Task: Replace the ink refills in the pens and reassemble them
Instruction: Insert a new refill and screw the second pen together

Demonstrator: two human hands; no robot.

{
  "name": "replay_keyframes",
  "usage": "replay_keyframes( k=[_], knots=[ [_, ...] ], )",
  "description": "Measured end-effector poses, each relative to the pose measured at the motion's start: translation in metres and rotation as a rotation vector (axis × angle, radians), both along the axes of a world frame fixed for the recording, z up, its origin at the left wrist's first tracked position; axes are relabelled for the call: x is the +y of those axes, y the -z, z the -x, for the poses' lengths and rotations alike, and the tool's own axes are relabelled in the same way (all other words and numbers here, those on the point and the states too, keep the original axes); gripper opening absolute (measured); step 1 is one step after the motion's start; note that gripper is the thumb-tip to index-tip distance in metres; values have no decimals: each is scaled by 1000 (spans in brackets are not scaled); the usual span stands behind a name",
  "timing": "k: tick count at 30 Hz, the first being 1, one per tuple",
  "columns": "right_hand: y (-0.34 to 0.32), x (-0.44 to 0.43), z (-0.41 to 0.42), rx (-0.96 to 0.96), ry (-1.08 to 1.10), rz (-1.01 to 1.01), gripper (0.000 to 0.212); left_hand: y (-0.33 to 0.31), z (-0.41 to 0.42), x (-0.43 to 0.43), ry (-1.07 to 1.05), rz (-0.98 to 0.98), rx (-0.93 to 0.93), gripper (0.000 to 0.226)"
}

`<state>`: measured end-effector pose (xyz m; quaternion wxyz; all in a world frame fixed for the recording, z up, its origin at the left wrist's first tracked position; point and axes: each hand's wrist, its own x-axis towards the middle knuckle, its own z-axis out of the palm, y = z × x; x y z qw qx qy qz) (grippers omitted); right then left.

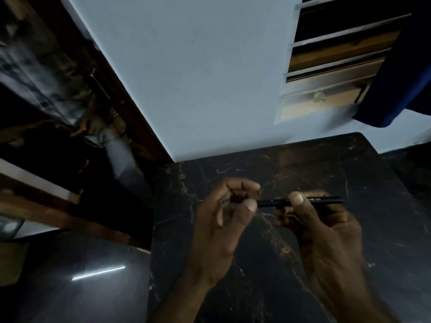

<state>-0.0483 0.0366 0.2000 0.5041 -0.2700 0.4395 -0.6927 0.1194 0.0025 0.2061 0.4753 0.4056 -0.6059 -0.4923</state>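
A dark pen (324,199) with white lettering on its barrel lies level between my two hands, above the black marble table (256,264). My right hand (324,231) grips the barrel, thumb on top and fingers curled beneath. My left hand (224,213) pinches the pen's left end between thumb and curled fingers. That end is hidden inside the fingers, so I cannot tell which part it holds. A blue band shows on the pen just right of my left thumb.
The table's left edge runs down the middle of the view, with glossy dark floor (77,276) beyond it. A pale wall (198,78) stands behind the table. A dark wooden door frame (121,101) is at the left, a louvred window (331,66) at the upper right.
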Motion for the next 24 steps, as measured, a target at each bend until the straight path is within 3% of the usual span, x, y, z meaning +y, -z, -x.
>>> replay_keyframes(
  k=[3, 7, 10, 13, 16, 18, 20, 24],
  knots=[
    [0, -1, 0, -3, -35, 34, 21, 0, 3, -1, 20, -143, -32, 37],
    [2, 1, 9, -15, -23, 41, 16, 9, 5, 4, 58, -27, -99, 8],
    [5, 4, 16, 15, -16, 53, 7, 14, 7, 7, 58, 78, -97, 21],
    [5, 7, 22, 8, -15, 42, 13, 12, 13, 7, 43, -43, -113, 22],
    [7, 10, 29, 14, -18, 24, 13, 11, 22, 8, 103, -180, -141, 48],
    [7, 12, 35, 23, -23, 14, 11, 11, 29, 9, 132, -142, -137, 41],
    [5, 14, 43, 17, -29, 5, 14, 13, 34, 11, 140, -59, -176, 19],
    [3, 18, 55, 23, -35, 12, 20, 14, 41, 14, 93, -6, -138, 23]
  ],
)
